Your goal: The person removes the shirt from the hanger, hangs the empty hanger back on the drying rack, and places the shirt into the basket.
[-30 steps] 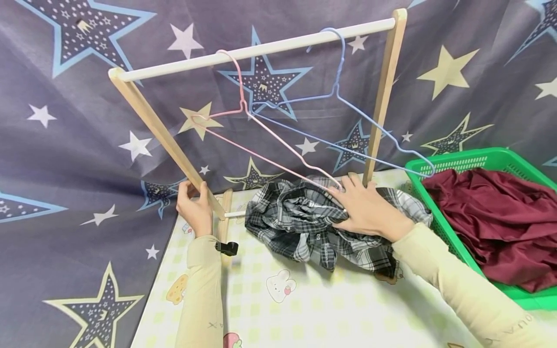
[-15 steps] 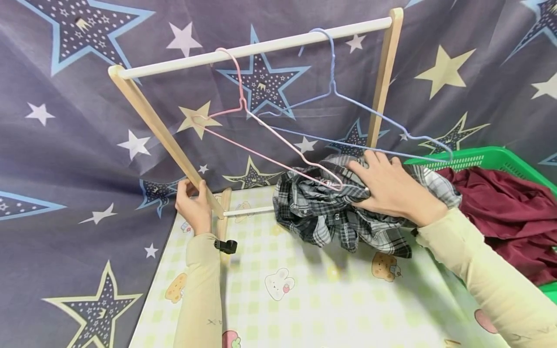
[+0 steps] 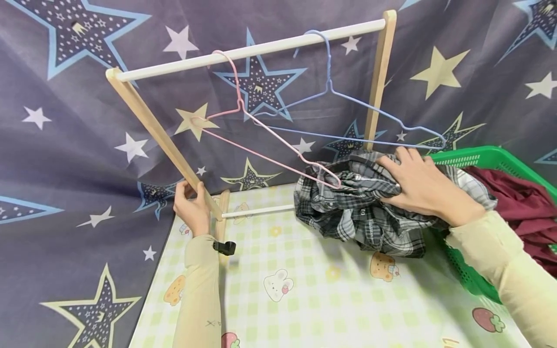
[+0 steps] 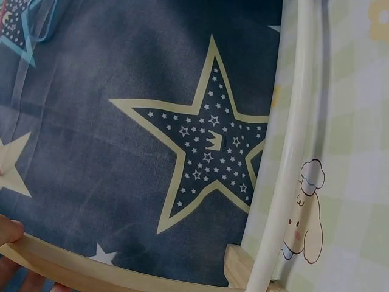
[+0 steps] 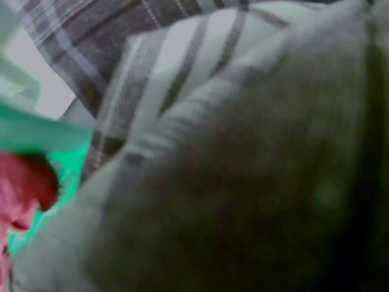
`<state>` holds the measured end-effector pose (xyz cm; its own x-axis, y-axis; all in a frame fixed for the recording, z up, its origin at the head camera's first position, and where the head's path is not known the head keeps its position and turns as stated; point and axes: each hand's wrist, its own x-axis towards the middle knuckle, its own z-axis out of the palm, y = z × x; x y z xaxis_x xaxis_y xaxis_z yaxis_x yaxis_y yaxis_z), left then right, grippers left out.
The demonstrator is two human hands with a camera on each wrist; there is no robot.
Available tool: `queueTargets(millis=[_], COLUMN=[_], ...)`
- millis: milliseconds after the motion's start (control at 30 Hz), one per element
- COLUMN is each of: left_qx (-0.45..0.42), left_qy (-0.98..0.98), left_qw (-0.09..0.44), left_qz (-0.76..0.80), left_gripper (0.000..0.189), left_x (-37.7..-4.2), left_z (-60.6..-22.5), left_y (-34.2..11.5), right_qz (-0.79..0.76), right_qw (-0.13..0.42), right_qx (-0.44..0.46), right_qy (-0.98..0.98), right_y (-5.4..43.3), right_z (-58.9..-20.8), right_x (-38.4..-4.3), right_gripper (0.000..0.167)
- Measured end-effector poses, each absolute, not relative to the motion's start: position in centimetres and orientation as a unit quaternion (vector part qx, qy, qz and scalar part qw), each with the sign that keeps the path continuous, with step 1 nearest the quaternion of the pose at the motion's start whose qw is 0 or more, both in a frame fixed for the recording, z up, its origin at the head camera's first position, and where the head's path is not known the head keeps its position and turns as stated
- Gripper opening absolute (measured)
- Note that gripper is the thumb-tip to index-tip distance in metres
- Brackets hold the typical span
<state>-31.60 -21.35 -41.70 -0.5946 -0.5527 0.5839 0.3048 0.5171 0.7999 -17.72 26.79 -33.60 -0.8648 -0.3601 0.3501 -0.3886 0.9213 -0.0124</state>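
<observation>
In the head view my left hand (image 3: pixel 193 205) grips the left wooden post (image 3: pixel 163 140) of a clothes rack near its foot. The left wrist view shows fingertips (image 4: pixel 11 230) on that post. My right hand (image 3: pixel 424 186) holds a bunched black, grey and white plaid shirt (image 3: pixel 361 208), lifted partly off the table beside the basket. Its fingers are partly hidden in the folds. The shirt fills most of the right wrist view, blurred. A pink hanger (image 3: pixel 283 137) hangs from the rack's top bar, its near end overlapping the shirt. A blue hanger (image 3: pixel 365 104) hangs farther right.
A green basket (image 3: pixel 478 154) with dark red cloth (image 3: pixel 528 208) stands at the right, partly behind the shirt and right arm. The rack's white lower bar (image 3: pixel 261 210) runs low behind the shirt. A star-patterned curtain (image 3: pixel 74 169) backs the checked tablecloth (image 3: pixel 304 299).
My right hand has carried the plaid shirt right, toward the basket, uncovering more of the lower bar and tablecloth. The blue hanger has swung and its hook slid slightly left. The left hand stays put.
</observation>
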Motion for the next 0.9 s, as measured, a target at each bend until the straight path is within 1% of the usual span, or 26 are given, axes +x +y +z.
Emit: queueTargets(millis=[100, 300, 533, 767, 900], left_qx=[0.082, 0.08, 0.082, 0.079, 0.078], left_qy=[-0.751, -0.751, -0.75, -0.749, -0.748], left_qw=[0.444, 0.443, 0.441, 0.444, 0.443], left_qz=[-0.483, -0.483, -0.487, -0.486, -0.488], left_gripper=[0.017, 0.018, 0.018, 0.017, 0.018], left_x=[-31.6, -31.6, -31.6, -31.6, -31.7], left_z=[-41.8, -41.7, -41.8, -41.7, -41.7], left_y=[-21.4, -21.2, -21.2, -21.3, -21.3], right_qz=[0.048, 0.054, 0.059, 0.081, 0.095], right_qw=[0.167, 0.194, 0.203, 0.234, 0.274], right_qx=[0.187, 0.178, 0.158, 0.128, 0.098], right_qy=[-0.967, -0.963, -0.964, -0.96, -0.952], right_y=[28.2, 30.8, 33.1, 36.2, 37.7], right_z=[-34.1, -34.4, -34.4, -34.0, -33.0], right_x=[-17.3, -16.2, -15.3, -13.7, -13.0], right_gripper=[0.081, 0.083, 0.083, 0.084, 0.079])
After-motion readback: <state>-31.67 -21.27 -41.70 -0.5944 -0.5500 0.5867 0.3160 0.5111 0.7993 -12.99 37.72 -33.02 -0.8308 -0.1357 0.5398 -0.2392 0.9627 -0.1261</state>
